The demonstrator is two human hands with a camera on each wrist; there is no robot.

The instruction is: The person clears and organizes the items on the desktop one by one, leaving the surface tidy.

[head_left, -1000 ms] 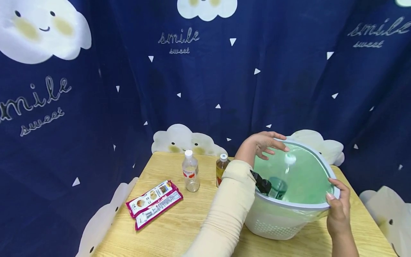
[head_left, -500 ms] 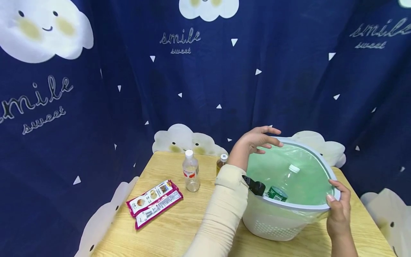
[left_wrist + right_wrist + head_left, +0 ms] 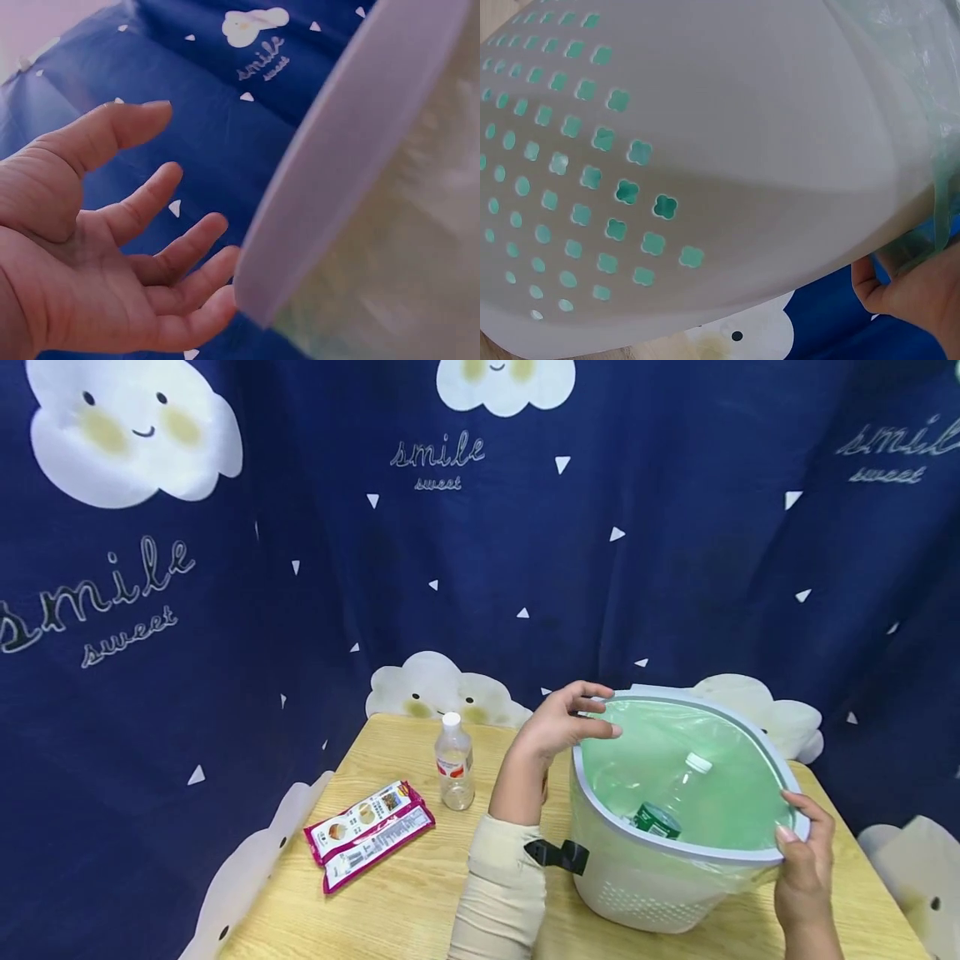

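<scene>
A white plastic bin (image 3: 645, 893) with a pale rim stands tilted on the table, lined with a thin green plastic bag (image 3: 720, 735). Inside lies a clear plastic bottle (image 3: 660, 821) with a green label and white cap. My right hand (image 3: 806, 864) grips the bin's right rim, thumb over the inner edge; in the right wrist view part of that hand (image 3: 919, 289) shows beyond the perforated wall. At the left rim is my left hand (image 3: 561, 722), holding nothing. Its spread, relaxed fingers (image 3: 199, 240) come right up to the rim in the left wrist view.
On the wooden table (image 3: 420, 893), a clear empty bottle (image 3: 454, 768) with a white cap stands left of the bin. Nearer the left edge lies a magenta-and-white snack packet (image 3: 369, 837). A brown bottle is mostly hidden behind my left forearm. A blue curtain (image 3: 480, 552) hangs behind.
My left hand has drawn back leftward from over the bin's opening to its left rim. The green-labelled bottle now shows lying inside. My right hand keeps its grip; the head view has shifted slightly.
</scene>
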